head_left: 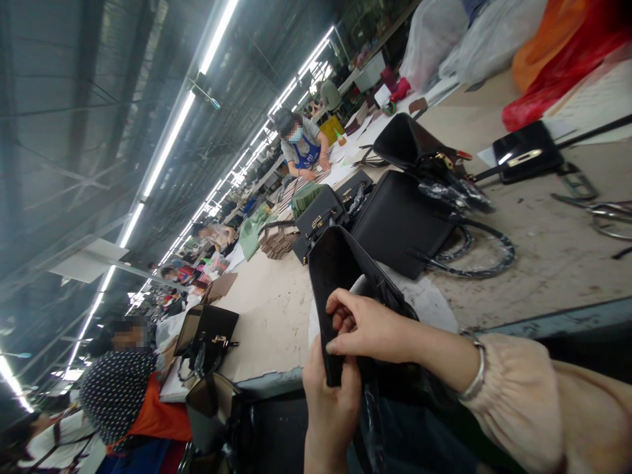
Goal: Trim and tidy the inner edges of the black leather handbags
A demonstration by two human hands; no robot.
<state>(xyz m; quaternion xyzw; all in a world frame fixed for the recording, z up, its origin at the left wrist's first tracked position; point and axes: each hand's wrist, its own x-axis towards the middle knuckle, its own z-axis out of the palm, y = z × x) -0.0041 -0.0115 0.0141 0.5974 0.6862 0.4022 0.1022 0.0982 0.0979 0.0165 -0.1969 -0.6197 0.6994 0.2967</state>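
A black handbag (332, 263) stands at the near edge of the worktable, its opening turned toward me and a dark interior showing. My left hand (332, 395) is closed round the bag's lower near edge, thumb on the front. Above it, my right hand (358, 322) pinches the same edge with thumb and forefinger, the other fingers curled inside the opening. Just beyond lies a flat black handbag (399, 220) with plastic-wrapped handles (486, 253). Whether anything small sits in my right fingertips is hidden.
Scissors (609, 214) and a black strap piece with a gold clasp (528, 155) lie to the right. More black bags (318, 214) stand behind. Red plastic (563, 85) is at the far right. A co-worker (303, 148) works across the table; another person (118, 388) sits at left.
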